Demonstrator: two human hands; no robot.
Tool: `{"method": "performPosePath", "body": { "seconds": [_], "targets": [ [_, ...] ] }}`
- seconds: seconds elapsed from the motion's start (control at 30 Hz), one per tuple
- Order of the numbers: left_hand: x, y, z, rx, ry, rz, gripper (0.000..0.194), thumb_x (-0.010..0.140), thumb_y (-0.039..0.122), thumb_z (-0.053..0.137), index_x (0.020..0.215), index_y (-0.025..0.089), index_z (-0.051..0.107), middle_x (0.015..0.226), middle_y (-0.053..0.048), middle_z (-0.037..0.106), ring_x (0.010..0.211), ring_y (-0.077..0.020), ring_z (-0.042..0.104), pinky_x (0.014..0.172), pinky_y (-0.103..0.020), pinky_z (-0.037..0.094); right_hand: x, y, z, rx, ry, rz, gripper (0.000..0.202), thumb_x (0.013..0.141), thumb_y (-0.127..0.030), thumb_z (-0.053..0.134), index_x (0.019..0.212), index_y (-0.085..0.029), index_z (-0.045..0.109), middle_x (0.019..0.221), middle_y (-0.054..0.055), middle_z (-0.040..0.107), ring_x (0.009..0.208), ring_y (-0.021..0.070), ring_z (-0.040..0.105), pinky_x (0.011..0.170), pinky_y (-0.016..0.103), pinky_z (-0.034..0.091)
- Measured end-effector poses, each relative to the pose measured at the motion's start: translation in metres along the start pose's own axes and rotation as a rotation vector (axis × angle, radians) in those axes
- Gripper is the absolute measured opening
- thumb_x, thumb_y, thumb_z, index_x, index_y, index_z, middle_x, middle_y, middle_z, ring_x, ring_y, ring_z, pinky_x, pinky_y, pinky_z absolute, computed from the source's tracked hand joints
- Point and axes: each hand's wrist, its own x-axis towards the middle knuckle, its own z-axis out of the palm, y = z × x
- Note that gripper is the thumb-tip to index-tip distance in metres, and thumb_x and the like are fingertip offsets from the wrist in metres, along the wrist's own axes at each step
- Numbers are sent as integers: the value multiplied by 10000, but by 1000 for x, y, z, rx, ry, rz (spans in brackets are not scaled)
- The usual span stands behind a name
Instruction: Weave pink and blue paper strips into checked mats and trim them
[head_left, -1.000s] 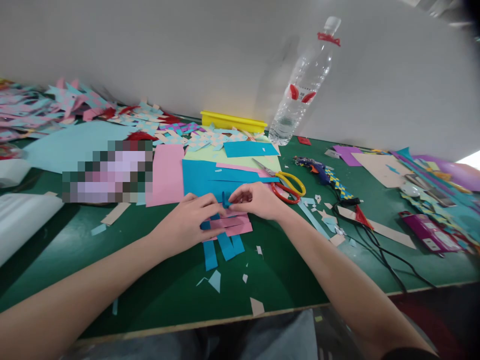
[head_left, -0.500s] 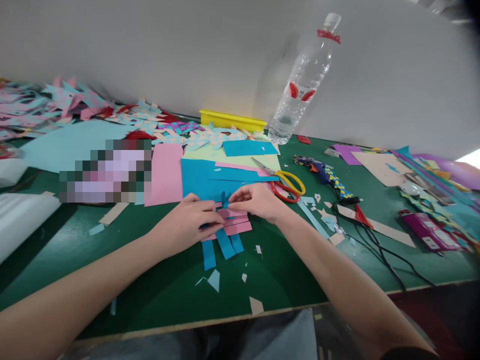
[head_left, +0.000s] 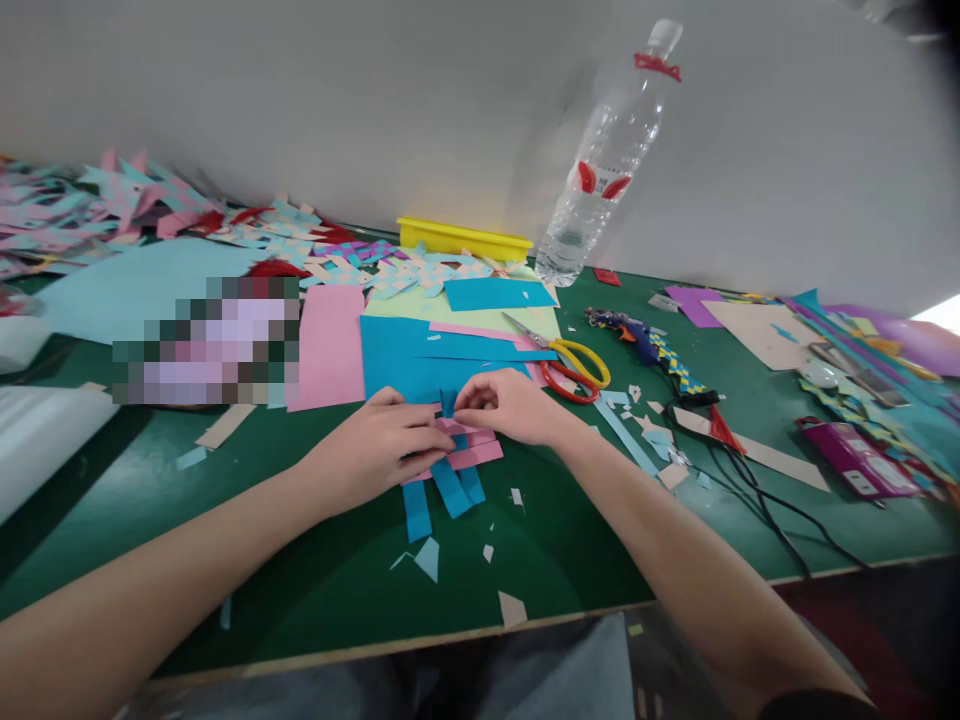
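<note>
Pink and blue paper strips (head_left: 480, 455) lie crossed over and under each other on the green table, with blue ends (head_left: 448, 490) sticking out toward me. My left hand (head_left: 386, 445) holds the crossed strips down from the left, fingers together on top of them. From the right, my right hand (head_left: 502, 405) pinches at an upturned blue paper strip (head_left: 447, 400) at the far side of the weave. The left fingers hide part of the weave. Just beyond both hands lies a blue paper sheet (head_left: 394, 350).
Yellow-and-red scissors (head_left: 581, 370) lie right of the blue sheet. A clear bottle (head_left: 600, 170) stands behind. Left are a pink sheet (head_left: 330, 345) and a blurred-out patch. Paper scraps (head_left: 427, 558), black cords (head_left: 761, 500) and a purple packet (head_left: 859, 460) also lie on the table.
My right fingertips have come slightly lower and left at the blue strip, and its raised end looks less upright. My left hand stays pressed on the weave.
</note>
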Motion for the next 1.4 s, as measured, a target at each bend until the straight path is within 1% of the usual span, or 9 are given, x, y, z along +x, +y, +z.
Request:
{"method": "performPosePath", "body": {
  "seconds": [0.13, 0.27, 0.47, 0.63, 0.77, 0.9, 1.07, 1.2, 1.4],
  "targets": [
    [-1, -1, -1, -50, -41, 3, 212, 982, 345, 475, 997, 239, 658, 981, -7, 729, 893, -196, 647, 787, -358, 316, -2, -1, -2, -33, 3, -36, 80, 800, -248, 652, 810, -170, 663, 772, 25, 679, 688, 123, 619, 637, 255, 484],
    [-1, -2, -1, -59, -38, 5, 251, 952, 425, 512, 1014, 233, 662, 983, -20, 719, 893, -197, 644, 796, -342, 326, -4, 0, -4, -30, -32, -68, 137, 806, -295, 674, 849, -165, 671, 822, 32, 681, 730, 127, 619, 640, 247, 481],
    [-1, 3, -1, -48, -23, -14, 210, 913, 407, 571, 938, 222, 667, 898, -10, 718, 812, -181, 641, 806, -351, 303, -3, 0, -6, -10, -47, -26, 155, 784, -305, 705, 829, -161, 670, 793, 31, 685, 702, 126, 625, 624, 244, 487],
    [-1, 7, 2, -37, 17, -37, 234, 937, 421, 507, 929, 233, 645, 858, 4, 720, 737, -167, 626, 837, -368, 286, -2, 1, -7, 13, -68, -21, 179, 762, -312, 725, 823, -158, 657, 779, 33, 679, 686, 127, 624, 614, 246, 486],
    [0, 8, 2, -77, -8, -30, 215, 947, 392, 502, 940, 226, 639, 809, 30, 707, 641, -132, 612, 828, -362, 285, -3, 3, -6, -7, -67, -59, 176, 788, -323, 701, 828, -160, 648, 763, 21, 668, 680, 118, 611, 608, 238, 467],
    [1, 8, -1, -74, -20, -13, 196, 939, 361, 529, 1000, 215, 643, 861, 17, 719, 731, -151, 647, 833, -357, 291, -4, 2, -6, -180, -1, -134, 179, 859, -339, 625, 814, -170, 665, 760, 8, 673, 687, 110, 580, 608, 235, 409],
    [0, 7, 0, -45, -9, 5, 239, 942, 374, 522, 1024, 199, 663, 894, -17, 739, 777, -171, 659, 829, -359, 308, -10, -4, -13, -395, 122, -285, 182, 885, -339, 604, 874, -170, 668, 887, 25, 665, 779, 119, 568, 638, 229, 382],
    [-2, 5, 2, -46, -9, 1, 260, 943, 391, 514, 1020, 202, 675, 912, -28, 742, 866, -192, 663, 849, -365, 305, -22, -14, -19, -520, 80, -370, 100, 884, -255, 613, 884, -187, 687, 864, 8, 679, 760, 114, 586, 610, 217, 363],
    [-1, 7, 1, -92, -53, -40, 235, 942, 392, 520, 1017, 219, 660, 782, 20, 692, 662, -133, 600, 771, -345, 303, -37, -14, -10, -704, -64, -306, 231, 960, -264, 507, 1090, -261, 698, 1052, 15, 719, 963, 173, 640, 668, 252, 414]
  ]
}}
